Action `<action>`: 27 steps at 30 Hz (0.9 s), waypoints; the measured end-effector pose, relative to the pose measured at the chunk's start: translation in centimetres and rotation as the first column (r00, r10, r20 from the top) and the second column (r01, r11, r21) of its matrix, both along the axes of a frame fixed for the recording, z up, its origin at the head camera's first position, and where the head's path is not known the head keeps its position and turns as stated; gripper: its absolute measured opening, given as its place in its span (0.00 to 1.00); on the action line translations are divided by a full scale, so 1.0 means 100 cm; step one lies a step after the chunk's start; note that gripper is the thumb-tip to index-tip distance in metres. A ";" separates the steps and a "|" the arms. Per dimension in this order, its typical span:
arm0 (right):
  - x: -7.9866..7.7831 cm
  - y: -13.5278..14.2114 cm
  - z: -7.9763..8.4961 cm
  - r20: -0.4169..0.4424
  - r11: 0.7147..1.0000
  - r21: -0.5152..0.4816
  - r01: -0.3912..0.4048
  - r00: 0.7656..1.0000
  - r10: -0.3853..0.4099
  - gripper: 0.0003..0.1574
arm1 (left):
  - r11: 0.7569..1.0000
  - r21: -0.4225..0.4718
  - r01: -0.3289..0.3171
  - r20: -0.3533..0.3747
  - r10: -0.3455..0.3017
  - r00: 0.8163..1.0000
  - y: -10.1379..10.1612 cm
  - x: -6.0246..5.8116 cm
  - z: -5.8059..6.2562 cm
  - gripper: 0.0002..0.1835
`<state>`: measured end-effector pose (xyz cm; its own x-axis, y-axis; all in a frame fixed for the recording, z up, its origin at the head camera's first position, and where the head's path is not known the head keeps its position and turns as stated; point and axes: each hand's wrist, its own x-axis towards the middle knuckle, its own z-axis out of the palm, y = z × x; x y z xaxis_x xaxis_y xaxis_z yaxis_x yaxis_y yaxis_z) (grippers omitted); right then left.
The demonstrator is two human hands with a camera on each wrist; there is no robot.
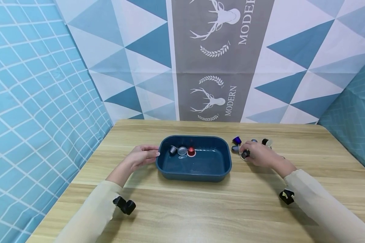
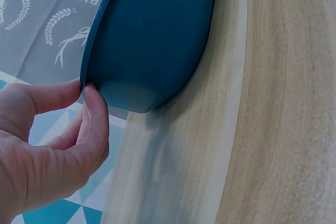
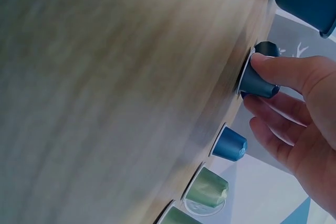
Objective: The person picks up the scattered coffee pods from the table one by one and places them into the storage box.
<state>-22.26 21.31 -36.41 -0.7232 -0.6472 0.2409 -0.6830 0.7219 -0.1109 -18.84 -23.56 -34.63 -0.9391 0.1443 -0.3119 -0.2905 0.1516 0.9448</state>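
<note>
My left hand (image 1: 142,156) is at the left end of a dark blue plastic basin (image 1: 205,163). In the left wrist view its thumb and fingertips pinch the basin's rim (image 2: 93,40). Three coffee capsules lie inside: a dark grey one (image 1: 172,151), one showing its silver lid (image 1: 182,151), and a red one (image 1: 191,151). To the basin's right, my right hand (image 1: 260,155) pinches a dark coffee capsule (image 3: 256,83) by its sides, its lid rim close to the tabletop. Another dark capsule (image 3: 266,49) shows just behind it.
More capsules lie around my right hand: a deep blue one (image 1: 237,140), a grey-blue one (image 1: 235,149) and a black one (image 1: 264,141). The right wrist view shows a blue capsule (image 3: 229,144) and a green capsule (image 3: 208,187). A patterned cloth (image 1: 140,50) hangs behind the wooden table (image 1: 182,212).
</note>
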 end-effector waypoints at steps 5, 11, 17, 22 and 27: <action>-0.001 0.001 -0.001 0.015 1.000 0.000 -0.004 1.000 0.004 0.15 | 1.000 -0.001 0.005 -0.007 -0.005 1.000 0.001 0.001 0.001 0.26; -0.001 0.002 -0.002 0.040 1.000 -0.010 -0.009 0.999 0.010 0.14 | 1.000 0.007 0.014 -0.016 -0.014 1.000 0.001 0.001 0.000 0.26; -0.002 0.003 -0.003 0.039 1.000 -0.018 -0.018 0.999 0.019 0.14 | 1.000 0.003 -0.003 -0.006 0.003 1.000 0.001 0.001 0.000 0.25; -0.003 0.005 -0.005 0.027 1.000 -0.013 -0.020 0.999 0.020 0.15 | 1.000 0.002 0.000 -0.007 0.000 1.000 0.000 0.002 0.000 0.25; -0.003 0.006 -0.006 0.019 1.000 -0.011 -0.016 1.000 0.016 0.15 | 1.000 0.002 -0.003 -0.007 0.003 1.000 0.000 0.001 0.000 0.25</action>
<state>-22.59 21.93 -37.00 -0.7171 -0.6564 0.2342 -0.6924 0.7095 -0.1315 -18.73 -23.60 -34.67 -0.9416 0.1423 -0.3052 -0.2845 0.1490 0.9470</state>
